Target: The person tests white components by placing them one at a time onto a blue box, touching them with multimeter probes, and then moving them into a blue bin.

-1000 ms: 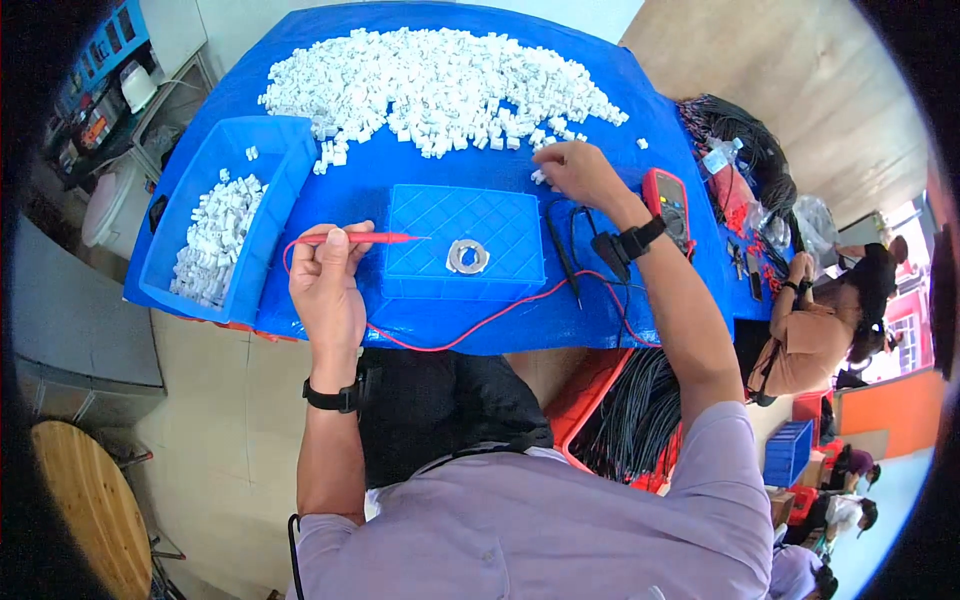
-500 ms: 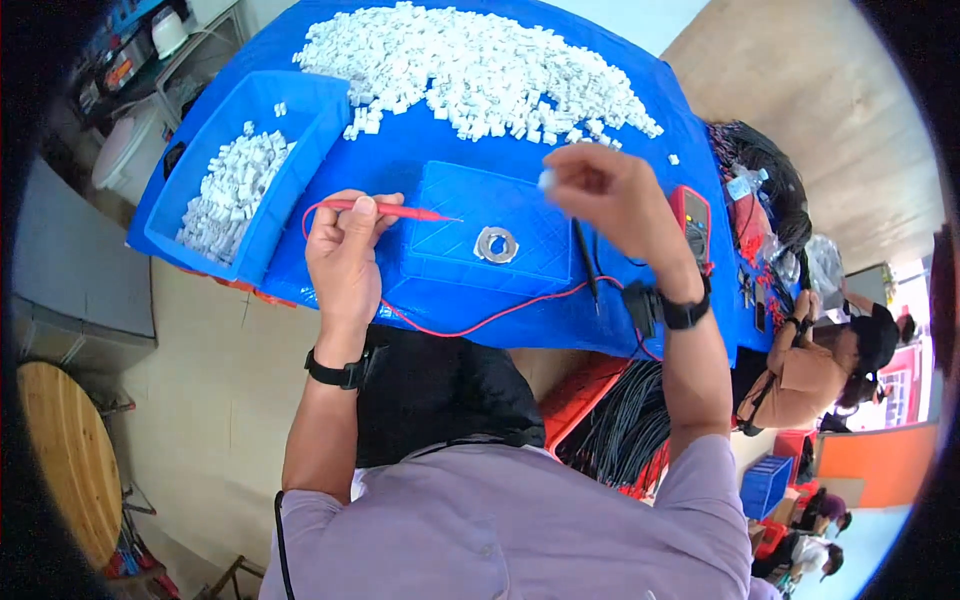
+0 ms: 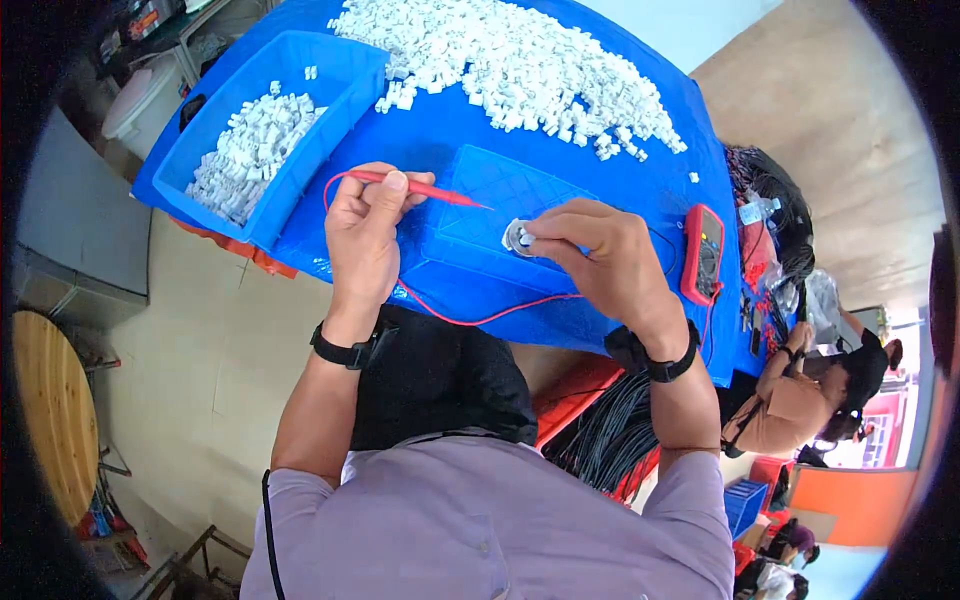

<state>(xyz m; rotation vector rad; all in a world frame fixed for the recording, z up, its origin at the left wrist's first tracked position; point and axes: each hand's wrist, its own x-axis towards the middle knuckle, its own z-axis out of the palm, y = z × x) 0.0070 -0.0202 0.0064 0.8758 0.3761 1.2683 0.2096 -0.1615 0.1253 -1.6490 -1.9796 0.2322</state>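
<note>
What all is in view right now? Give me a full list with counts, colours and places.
table: one, blue-covered, centre
loose white parts: a large heap, too many to count, far side of table
bin: one, blue, table's left edge, partly filled with white parts
upturned tray: one, blue, middle of table
round fixture: one, metal-grey, on the tray
red probe: one, with red lead trailing along the near edge
multimeter: one, red, right of tray
black cables: a bundle, under the table's right side
round wooden table: one, lower left
another person: seated, far right
left hand: holds the red probe
right hand: fingers at the round fixture
</note>
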